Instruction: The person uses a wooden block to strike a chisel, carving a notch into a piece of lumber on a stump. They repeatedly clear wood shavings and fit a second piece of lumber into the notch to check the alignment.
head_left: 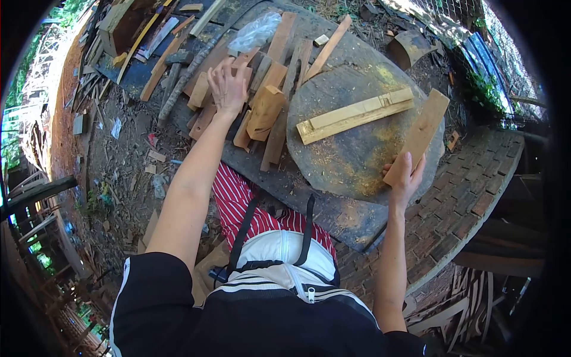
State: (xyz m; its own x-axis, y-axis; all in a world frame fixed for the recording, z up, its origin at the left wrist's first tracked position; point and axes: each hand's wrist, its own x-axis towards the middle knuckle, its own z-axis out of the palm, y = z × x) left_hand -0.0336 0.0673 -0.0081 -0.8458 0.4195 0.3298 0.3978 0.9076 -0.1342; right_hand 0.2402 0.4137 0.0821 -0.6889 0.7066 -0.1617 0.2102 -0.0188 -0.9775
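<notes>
My left hand (228,89) reaches over a pile of wooden pieces, its fingers spread and bent down on the pieces beside a clear plastic bag (256,33). My right hand (407,176) grips the lower end of a flat wooden board (423,128), which slants up over the right edge of a round wooden block (339,160). On that block lies a pale squared piece of wood (357,115) with notches on its top. A carved brown block (265,113) rests in the pile, right of my left hand.
Sawdust and chips lie on the round block. A long stick (185,83) lies left of the pile. Brick paving (458,196) curves along the right. Scrap wood (119,35) is heaped at the upper left. A curved wood piece (410,49) stands at the upper right.
</notes>
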